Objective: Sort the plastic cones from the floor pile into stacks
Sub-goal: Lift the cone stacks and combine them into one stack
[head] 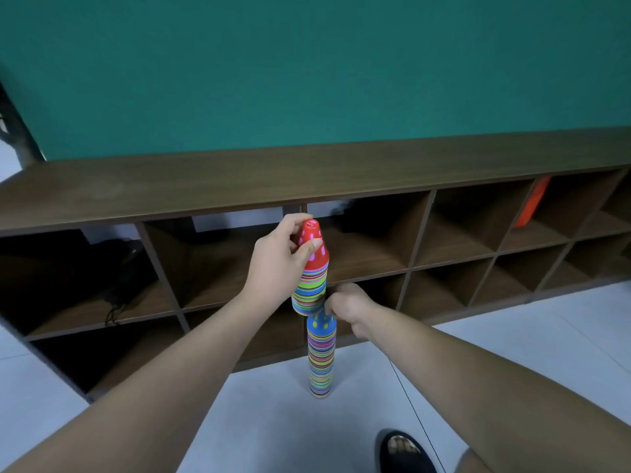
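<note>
The red-topped cone stack [309,288] is gripped near its tip by the left hand [276,264]; just beneath that hand, the floor-standing stack [321,356] is held at its blue top by the curled right hand [345,303]; such light, slick, wobbly plastic is judged best grasped low.

Glossy plastic cones [311,268]; seemingly matt wood shelf [239,179]

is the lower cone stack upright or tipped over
Upright: the lower stack stands base-down on the floor, roughly vertical; the right hand holds its blue top, the left hand holds the upper stack.
</note>
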### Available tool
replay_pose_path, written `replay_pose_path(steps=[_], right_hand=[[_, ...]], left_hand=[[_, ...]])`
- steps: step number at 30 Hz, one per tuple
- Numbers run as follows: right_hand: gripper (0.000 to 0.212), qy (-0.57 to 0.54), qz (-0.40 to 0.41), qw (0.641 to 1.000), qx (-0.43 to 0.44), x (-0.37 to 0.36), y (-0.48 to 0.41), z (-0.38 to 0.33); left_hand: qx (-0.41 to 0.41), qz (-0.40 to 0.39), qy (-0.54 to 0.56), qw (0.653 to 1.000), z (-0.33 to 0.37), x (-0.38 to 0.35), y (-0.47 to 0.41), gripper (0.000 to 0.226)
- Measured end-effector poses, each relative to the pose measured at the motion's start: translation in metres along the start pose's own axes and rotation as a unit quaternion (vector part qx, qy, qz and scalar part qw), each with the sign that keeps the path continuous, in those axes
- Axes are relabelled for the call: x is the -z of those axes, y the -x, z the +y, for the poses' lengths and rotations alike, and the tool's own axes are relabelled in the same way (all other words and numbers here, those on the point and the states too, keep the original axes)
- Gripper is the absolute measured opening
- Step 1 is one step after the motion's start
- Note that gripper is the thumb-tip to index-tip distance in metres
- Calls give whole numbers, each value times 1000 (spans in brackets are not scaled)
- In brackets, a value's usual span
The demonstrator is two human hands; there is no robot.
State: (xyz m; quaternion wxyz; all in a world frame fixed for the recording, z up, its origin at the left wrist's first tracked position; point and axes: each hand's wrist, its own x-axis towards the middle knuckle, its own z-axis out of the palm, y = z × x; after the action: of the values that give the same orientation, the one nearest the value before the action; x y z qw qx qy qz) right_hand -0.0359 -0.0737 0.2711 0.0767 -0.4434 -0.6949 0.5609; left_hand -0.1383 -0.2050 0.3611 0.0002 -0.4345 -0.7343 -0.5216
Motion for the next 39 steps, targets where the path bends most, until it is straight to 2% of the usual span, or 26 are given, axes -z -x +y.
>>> replay_pose_path(steps=[11, 17, 21, 24, 25, 28, 31, 35, 39], right_hand=[[24, 23, 54, 998, 1, 7, -20, 20], [14, 31, 95, 995, 11, 9, -10, 14], [21, 42, 59, 997, -17, 9, -15, 19], [52, 62, 31, 997, -42, 7, -18, 27], [51, 69, 23, 996, -48, 8, -19, 29], [22, 94, -14, 993, -68, 13, -16, 34], [27, 102, -57, 990, -83, 16, -16, 40], [17, 176, -72, 980, -61, 18, -18, 46], [35, 247, -87, 964, -50, 20, -31, 71]], left_hand=[[37, -5, 9, 999, -10, -4, 3, 36], [35, -7, 11, 999, -8, -8, 3, 38], [35, -28, -6, 999, -13, -12, 5, 37], [37, -60, -27, 997, -19, -20, 9, 39], [38, -68, -33, 996, -21, -23, 10, 39], [38, -108, -64, 991, -32, -33, 13, 42], [12, -159, -127, 979, -39, -49, 17, 44], [15, -169, -148, 974, -44, -51, 10, 43], [51, -187, -135, 972, -59, -32, 5, 47]])
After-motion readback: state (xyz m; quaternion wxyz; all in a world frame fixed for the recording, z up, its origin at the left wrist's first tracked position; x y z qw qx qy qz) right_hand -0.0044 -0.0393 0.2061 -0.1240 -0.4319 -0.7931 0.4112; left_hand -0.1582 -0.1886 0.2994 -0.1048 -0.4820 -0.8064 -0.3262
